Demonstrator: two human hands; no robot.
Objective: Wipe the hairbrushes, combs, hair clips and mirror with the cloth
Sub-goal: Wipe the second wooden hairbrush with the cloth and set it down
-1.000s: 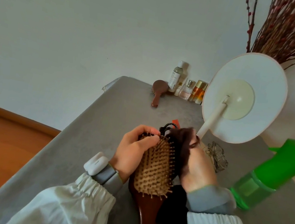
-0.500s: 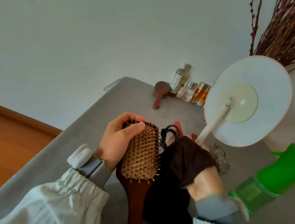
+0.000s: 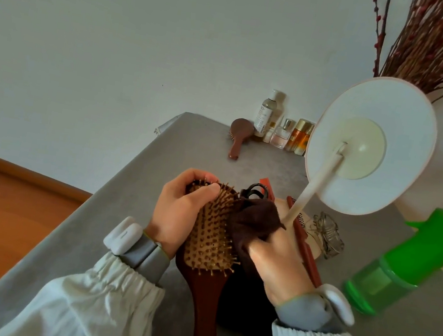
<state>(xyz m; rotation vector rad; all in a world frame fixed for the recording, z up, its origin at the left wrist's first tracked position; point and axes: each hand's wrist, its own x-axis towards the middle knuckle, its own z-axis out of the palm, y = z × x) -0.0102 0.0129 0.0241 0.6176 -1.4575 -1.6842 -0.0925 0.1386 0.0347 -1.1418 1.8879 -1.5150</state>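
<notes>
At the frame's centre, a brown wooden paddle hairbrush (image 3: 210, 247) with pale bristles is gripped at its head by the left hand (image 3: 179, 213). A dark brown cloth (image 3: 256, 225), clasped in the right hand (image 3: 276, 266), is pressed against its right edge. The round white stand mirror (image 3: 371, 144) is seen upper right on the grey surface (image 3: 189, 146).

A wooden paddle hairbrush (image 3: 210, 247) is held bristles-up above the table, a dark brown cloth (image 3: 256, 225) pressed to its right edge. A small brown brush (image 3: 239, 136) lies far back; the round white mirror (image 3: 371, 144) stands tilted beside a red comb (image 3: 307, 249) and wire hair clip (image 3: 327, 235).
</notes>
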